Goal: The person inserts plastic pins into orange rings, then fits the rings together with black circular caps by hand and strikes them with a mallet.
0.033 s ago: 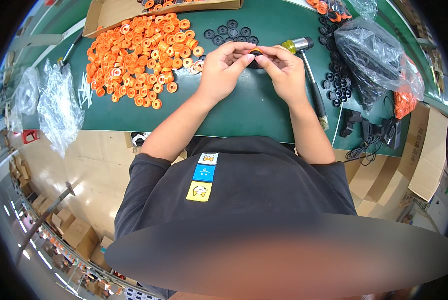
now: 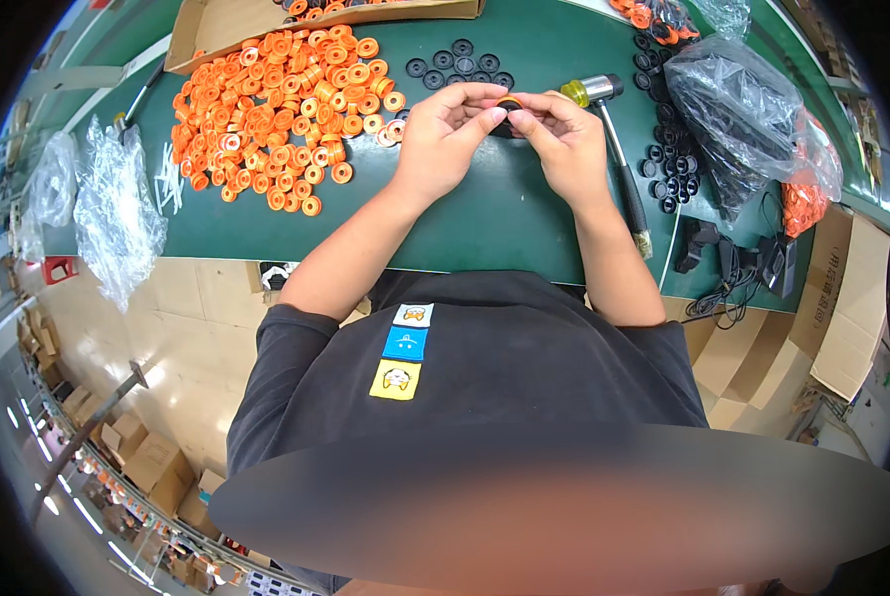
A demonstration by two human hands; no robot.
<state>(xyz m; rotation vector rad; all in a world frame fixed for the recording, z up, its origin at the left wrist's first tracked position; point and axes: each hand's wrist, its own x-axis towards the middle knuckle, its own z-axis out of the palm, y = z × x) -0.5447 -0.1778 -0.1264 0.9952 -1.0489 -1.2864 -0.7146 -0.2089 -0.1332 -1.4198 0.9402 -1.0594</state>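
Observation:
My left hand (image 2: 445, 139) and my right hand (image 2: 566, 149) meet above the green table (image 2: 504, 223). Together their fingertips pinch a small black ring part (image 2: 509, 104) with a trace of orange on it. A wide heap of orange wheels (image 2: 276, 109) lies just left of my left hand. A few black rings (image 2: 460, 65) sit behind the hands. A hammer with a yellow head (image 2: 594, 89) lies beside my right hand, its handle running toward the table's near edge.
A clear bag of black parts (image 2: 733, 109) and loose black rings (image 2: 665, 169) lie at the right, with a bag of orange parts (image 2: 808, 194). Black cables (image 2: 733, 268) hang at the right edge. Cardboard box (image 2: 316, 15) behind; crumpled clear bags (image 2: 117, 209) at left.

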